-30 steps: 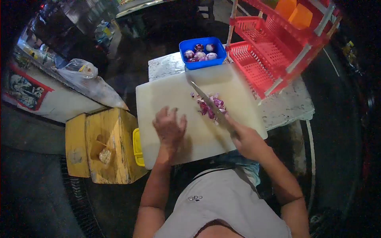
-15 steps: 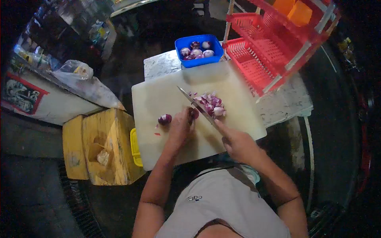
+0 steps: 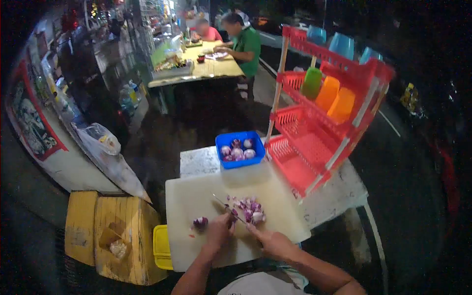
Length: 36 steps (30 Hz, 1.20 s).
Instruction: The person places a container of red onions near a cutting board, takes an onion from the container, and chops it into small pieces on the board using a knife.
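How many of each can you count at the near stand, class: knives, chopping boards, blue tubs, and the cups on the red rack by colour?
Knife: 1
Chopping board: 1
Blue tub: 1
Blue cups: 3
Green cup: 1
Orange cups: 2
Total visible: 9

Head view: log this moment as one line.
right hand: holding knife | left hand: beside knife, grip unclear | chopped onion: on cutting board, right of knife | purple onion: left of left hand
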Available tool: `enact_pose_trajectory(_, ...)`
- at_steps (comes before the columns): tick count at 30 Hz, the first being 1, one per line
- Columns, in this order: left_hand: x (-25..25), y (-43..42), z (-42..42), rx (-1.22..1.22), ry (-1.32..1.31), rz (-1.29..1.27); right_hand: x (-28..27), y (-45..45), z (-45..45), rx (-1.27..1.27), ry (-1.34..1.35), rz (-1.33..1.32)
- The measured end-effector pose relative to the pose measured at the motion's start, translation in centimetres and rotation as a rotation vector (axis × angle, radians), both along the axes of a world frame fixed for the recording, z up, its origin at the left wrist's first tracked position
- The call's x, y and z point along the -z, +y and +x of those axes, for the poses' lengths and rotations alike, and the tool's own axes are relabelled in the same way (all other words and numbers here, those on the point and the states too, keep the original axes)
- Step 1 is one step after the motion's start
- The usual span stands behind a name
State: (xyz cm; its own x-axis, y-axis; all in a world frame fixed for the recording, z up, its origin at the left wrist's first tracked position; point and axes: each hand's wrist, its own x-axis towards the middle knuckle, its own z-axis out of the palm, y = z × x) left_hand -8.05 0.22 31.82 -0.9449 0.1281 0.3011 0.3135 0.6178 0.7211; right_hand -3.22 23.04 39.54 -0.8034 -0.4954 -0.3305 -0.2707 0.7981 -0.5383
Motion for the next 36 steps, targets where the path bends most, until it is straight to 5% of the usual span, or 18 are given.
enact_pose_trajectory(11, 2.0, -1.4, -0.9, 0.099, -0.124, -0.003, -1.7, 1.0, -0.3, -0.027, 0.177, -0.129)
enact_pose_trajectory(17, 2.3, -2.4, -1.3, 0.245, -0.055, 0.022, -1.8, 1.1, -1.2, -0.065, 0.045, -0.039)
enact_pose_trajectory(25, -2.5, -1.5, 1.0, 0.119, -0.079, -0.05, 1.2, 0.9, -1.2, -0.001, 0.103, -0.203)
enact_pose_trajectory(28, -4.1, -1.2, 1.9, 0.15, -0.045, -0.123, -2.4, 0.6, -0.1, 0.008, 0.057, -0.073)
enact_pose_trajectory(36, 2.2, -1.5, -0.2, 0.13, -0.01, 0.041, -0.5, 0.8, -0.5, -0.026, 0.023, -0.201)
